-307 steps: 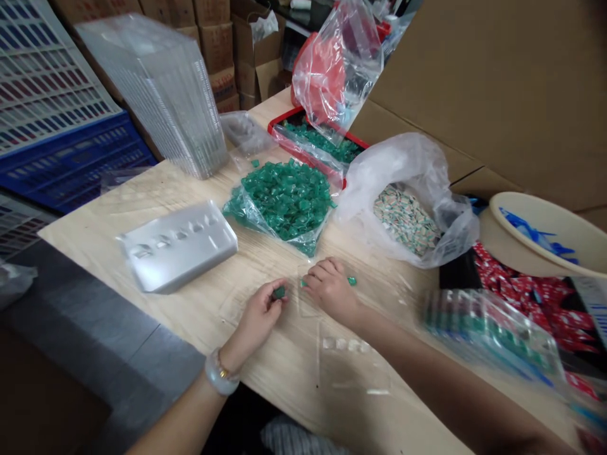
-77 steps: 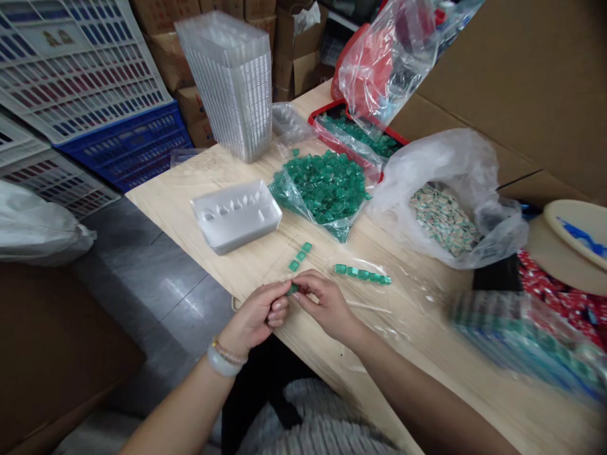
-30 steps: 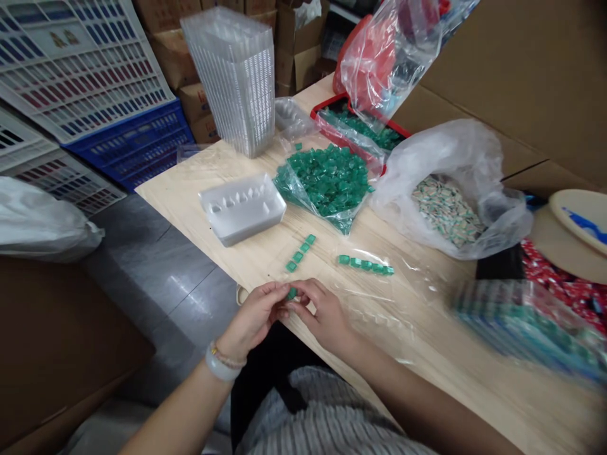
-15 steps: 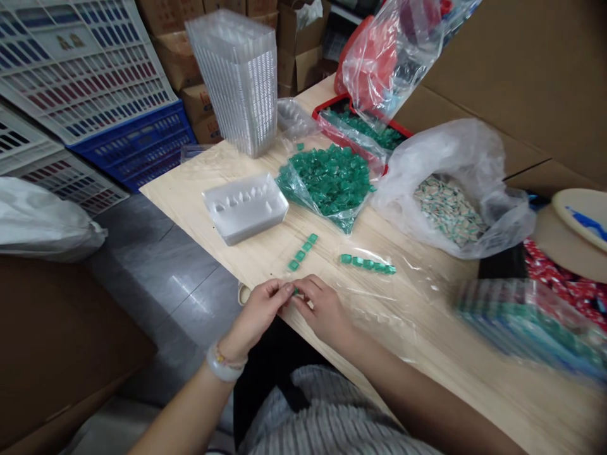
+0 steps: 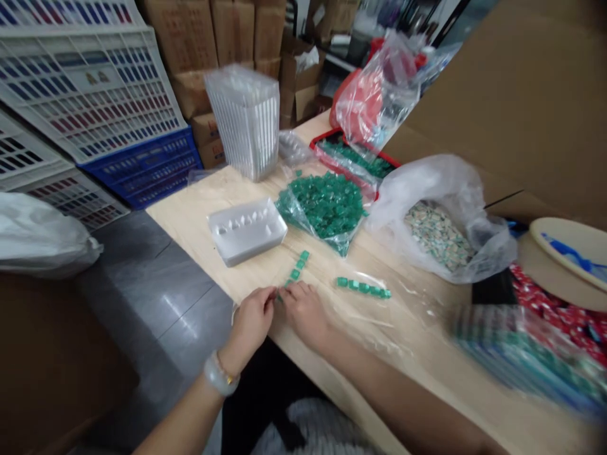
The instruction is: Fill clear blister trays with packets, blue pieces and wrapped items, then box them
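Note:
My left hand [image 5: 253, 318] and my right hand [image 5: 303, 309] meet at the near edge of the wooden table [image 5: 203, 208], fingertips pinched together around a small green piece [image 5: 281, 294] that barely shows between them. Just beyond my fingers a short row of green pieces [image 5: 297, 268] sits in a clear plastic tray that is hard to see. Another row of green pieces [image 5: 363, 287] lies in a second clear tray to the right. A heap of loose green pieces [image 5: 327, 202] rests on an open plastic bag behind them.
A white moulded tray [image 5: 246, 229] and a tall stack of clear trays [image 5: 246, 123] stand at the left. A clear bag of pale pieces [image 5: 441, 221], a red tray [image 5: 353, 158] and a beige basin [image 5: 564, 253] are on the right. Blurred filled trays [image 5: 521, 357] lie near right. Crates and cartons stand behind.
The camera has tilted up, so everything sits lower in the picture. My hands stay pinched together on the small green piece at the table edge, close to the row of pieces.

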{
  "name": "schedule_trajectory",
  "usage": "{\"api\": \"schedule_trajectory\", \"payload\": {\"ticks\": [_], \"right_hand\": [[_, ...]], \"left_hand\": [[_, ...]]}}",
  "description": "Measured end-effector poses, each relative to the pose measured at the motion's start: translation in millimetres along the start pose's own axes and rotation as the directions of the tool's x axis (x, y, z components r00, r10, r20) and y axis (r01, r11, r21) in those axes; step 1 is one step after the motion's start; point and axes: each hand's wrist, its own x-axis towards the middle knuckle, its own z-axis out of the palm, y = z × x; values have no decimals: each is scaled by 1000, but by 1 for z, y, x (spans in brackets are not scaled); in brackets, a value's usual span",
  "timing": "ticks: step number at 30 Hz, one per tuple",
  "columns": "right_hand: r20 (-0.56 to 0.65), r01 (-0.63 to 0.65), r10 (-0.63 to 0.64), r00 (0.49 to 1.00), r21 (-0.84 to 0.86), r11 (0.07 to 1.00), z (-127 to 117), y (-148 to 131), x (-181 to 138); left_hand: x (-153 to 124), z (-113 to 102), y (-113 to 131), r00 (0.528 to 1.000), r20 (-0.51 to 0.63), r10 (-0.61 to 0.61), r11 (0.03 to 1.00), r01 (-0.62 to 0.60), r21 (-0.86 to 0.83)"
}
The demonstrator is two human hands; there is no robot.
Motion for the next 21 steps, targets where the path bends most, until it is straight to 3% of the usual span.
{"api": "schedule_trajectory", "payload": {"ticks": [6, 8, 10, 13, 15, 18, 21], "right_hand": [[-226, -31, 42, 973, 51, 998, 8, -3, -6], [-275, -6, 30, 961, 90, 996, -4, 9, -3], [-360, -11, 59, 931, 133, 991, -26, 39, 5], [-440, -124, 167, 882, 126, 984, -64, 113, 37], [-358, -191, 221, 907, 118, 975, -80, 168, 73], [-249, -298, 316, 916, 108, 948, -86, 237, 135], [-167, -383, 396, 903, 109, 917, -73, 280, 183]], "left_hand": [[-4, -3, -3, 991, -84, 100, 995, -102, -17], [-2, -17, 7, 988, -109, 109, 994, -109, 6], [13, -39, 26, 984, -123, 125, 992, -120, 45], [73, -74, 66, 949, -144, 279, 953, -254, 167], [134, -83, 90, 919, -91, 382, 899, -347, 267], [230, -66, 115, 915, 54, 400, 832, -387, 398], [307, -25, 130, 931, 118, 345, 840, -363, 403]]}}
